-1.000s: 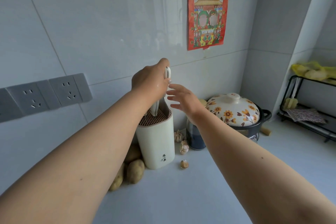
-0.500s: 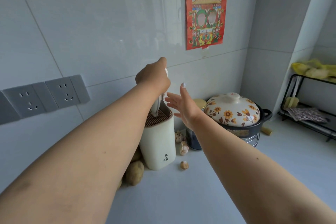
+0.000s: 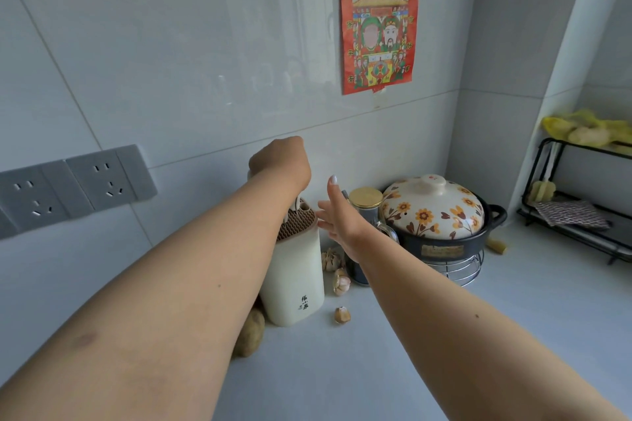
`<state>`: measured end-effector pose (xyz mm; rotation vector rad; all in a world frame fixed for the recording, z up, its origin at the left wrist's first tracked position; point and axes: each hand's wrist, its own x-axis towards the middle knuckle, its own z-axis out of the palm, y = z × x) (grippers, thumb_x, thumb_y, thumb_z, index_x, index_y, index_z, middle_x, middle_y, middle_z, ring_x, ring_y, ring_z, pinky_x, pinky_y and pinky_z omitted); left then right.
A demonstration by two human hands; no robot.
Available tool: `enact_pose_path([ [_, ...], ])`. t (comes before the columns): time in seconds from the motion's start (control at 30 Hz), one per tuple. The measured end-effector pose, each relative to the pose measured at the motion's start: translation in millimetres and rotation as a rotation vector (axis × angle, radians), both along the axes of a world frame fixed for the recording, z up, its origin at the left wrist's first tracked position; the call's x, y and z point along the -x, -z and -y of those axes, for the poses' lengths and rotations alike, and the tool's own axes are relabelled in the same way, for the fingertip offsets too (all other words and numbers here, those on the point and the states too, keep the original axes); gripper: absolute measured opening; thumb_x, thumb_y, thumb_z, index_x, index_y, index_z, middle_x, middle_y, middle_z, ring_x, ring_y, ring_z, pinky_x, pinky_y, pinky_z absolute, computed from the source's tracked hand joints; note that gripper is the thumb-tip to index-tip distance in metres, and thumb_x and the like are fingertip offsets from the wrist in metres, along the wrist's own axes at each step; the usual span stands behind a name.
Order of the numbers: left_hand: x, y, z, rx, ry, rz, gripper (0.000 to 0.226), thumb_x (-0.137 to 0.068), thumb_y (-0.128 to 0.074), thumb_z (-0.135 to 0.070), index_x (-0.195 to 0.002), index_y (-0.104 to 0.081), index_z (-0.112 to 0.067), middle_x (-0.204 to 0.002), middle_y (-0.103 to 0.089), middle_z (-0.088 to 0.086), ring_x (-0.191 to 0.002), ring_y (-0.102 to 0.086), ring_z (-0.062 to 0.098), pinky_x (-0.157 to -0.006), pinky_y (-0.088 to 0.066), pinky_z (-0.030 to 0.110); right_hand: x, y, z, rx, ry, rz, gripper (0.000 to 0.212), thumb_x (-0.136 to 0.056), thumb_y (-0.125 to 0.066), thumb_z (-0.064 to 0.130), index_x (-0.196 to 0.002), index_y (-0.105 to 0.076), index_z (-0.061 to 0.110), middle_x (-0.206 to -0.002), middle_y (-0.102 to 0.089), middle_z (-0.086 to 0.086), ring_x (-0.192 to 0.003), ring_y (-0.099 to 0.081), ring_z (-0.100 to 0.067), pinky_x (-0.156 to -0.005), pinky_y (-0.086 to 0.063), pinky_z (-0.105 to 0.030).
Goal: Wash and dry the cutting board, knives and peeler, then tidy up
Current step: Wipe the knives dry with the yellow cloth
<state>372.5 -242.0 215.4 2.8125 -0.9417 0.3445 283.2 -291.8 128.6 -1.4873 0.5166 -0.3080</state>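
The knife shows only as a sliver of white handle under the left hand, whose fingers curl round it above the cream knife block at the counter's 11 o'clock. Half a second ago more handle stood clear of the slotted top; now the hand sits lower and the knife is sunk deeper. Its long axis runs near upright, blade end down. The right hand, fingers spread and holding nothing, hovers at the block's 3 o'clock.
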Motion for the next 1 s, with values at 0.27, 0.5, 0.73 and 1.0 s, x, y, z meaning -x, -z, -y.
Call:
enact_pose_path([
  [0.27,5.6,8.3,-21.5,0.148,0.191,0.022,0.044,-0.088,-0.063,-0.019,-0.128,-0.046,-0.017,-0.121,-0.060,0.007,-0.114,-0.054,0.030,-0.092,-0.042,0.037,6.1,0.0,0.9,-0.001,0.061,-0.003,0.081,-0.094,-0.009,0.066,-0.147,-0.034,0.010,-0.150,-0.038,-0.014,-0.135,-0.039,-0.026,-0.112,-0.024,-0.042],
  [0.5,57.1,13.0,-36.8,0.537,0.298,0.046,0.029,-0.087,-0.065,-0.021,-0.114,-0.056,-0.016,-0.120,-0.054,0.001,-0.118,-0.046,0.020,-0.082,-0.032,0.025,46.8,-20.3,3.5,0.028,0.169,0.082,0.078,-0.095,-0.009,0.065,-0.136,-0.049,0.012,-0.137,-0.050,-0.017,-0.124,-0.049,-0.029,-0.110,-0.033,-0.046],
  [0.73,127.5,39.1,-22.1,0.612,0.348,-0.289,0.024,-0.088,-0.065,-0.024,-0.109,-0.060,-0.015,-0.107,-0.063,-0.001,-0.094,-0.058,0.016,-0.076,-0.039,0.023,125.9,-18.1,18.4,-0.040,0.322,0.172,0.076,-0.098,-0.011,0.060,-0.124,-0.057,0.005,-0.120,-0.062,-0.017,-0.118,-0.054,-0.034,-0.107,-0.039,-0.046],
  [1.0,239.9,86.9,35.1,0.485,0.508,-0.559,0.014,-0.086,-0.065,-0.025,-0.099,-0.062,-0.019,-0.094,-0.067,-0.004,-0.089,-0.062,0.016,-0.076,-0.045,0.025,268.8,17.1,45.2,-0.155,0.725,0.270,0.061,-0.101,-0.022,0.052,-0.086,-0.067,0.012,-0.085,-0.067,-0.008,-0.081,-0.060,-0.020,-0.084,-0.047,-0.035],
])
